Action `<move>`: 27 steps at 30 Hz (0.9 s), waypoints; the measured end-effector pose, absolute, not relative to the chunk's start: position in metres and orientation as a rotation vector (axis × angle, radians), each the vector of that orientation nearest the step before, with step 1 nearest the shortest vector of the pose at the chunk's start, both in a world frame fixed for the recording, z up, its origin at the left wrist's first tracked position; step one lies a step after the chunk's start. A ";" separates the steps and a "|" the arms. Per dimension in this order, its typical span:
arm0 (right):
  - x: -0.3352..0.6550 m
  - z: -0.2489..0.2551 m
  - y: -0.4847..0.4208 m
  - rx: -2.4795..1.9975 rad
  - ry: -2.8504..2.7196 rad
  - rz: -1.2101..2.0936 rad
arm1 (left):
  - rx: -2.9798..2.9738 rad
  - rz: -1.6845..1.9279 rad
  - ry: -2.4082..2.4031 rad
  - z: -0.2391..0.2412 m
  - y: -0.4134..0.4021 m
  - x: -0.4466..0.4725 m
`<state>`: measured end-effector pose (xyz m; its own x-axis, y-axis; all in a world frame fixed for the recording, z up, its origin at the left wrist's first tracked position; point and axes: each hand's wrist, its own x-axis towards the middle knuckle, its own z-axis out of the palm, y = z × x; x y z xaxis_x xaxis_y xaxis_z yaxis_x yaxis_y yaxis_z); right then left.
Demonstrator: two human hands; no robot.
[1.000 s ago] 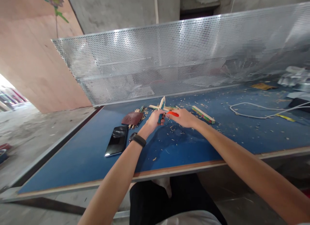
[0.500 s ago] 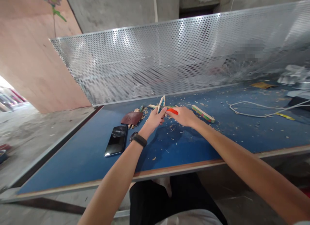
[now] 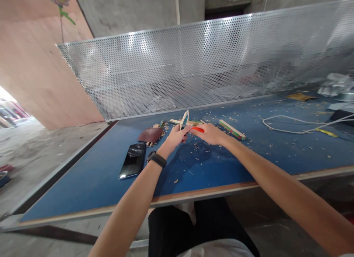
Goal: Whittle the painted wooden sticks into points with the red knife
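My left hand (image 3: 176, 135) is closed around the lower end of a carved piece of wood (image 3: 185, 118), pale with a blue-green patch and a pointed tip that stands up and away from me. My right hand (image 3: 210, 134) grips a red-handled knife (image 3: 197, 129), its fist against the left fingers at the foot of the wood. The knife's blade is too small and too covered to make out clearly. Beneath the hands, wood shavings (image 3: 197, 146) lie scattered. Behind the carved piece lies a thin wooden strip (image 3: 174, 121).
On the blue table (image 3: 91, 187) are a phone (image 3: 133, 160), brown sandpaper-like sheet (image 3: 150, 135) over several sticks, and a striped wooden bar (image 3: 231, 129) at right. A white cable (image 3: 287, 132) and yellow cutter-like item (image 3: 326, 132) lie farther right. Perforated metal panel (image 3: 166, 72) bounds the back.
The carved wood has turned slightly in my left hand, showing more of its blue-green patch. Both hands have barely shifted and keep their holds.
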<state>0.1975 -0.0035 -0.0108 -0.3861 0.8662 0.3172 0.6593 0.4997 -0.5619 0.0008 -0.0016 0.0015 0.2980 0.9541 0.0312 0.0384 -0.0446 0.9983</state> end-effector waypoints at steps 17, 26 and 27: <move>0.197 -0.006 -0.008 -1.320 -2.130 0.414 | 1.453 1.087 1.141 0.000 0.000 0.005; 0.201 -0.010 -0.006 -1.205 -2.207 0.496 | 1.381 0.971 0.950 0.005 -0.006 0.003; 0.201 -0.009 -0.006 -1.211 -2.204 0.485 | 1.383 0.975 0.938 0.005 -0.005 0.003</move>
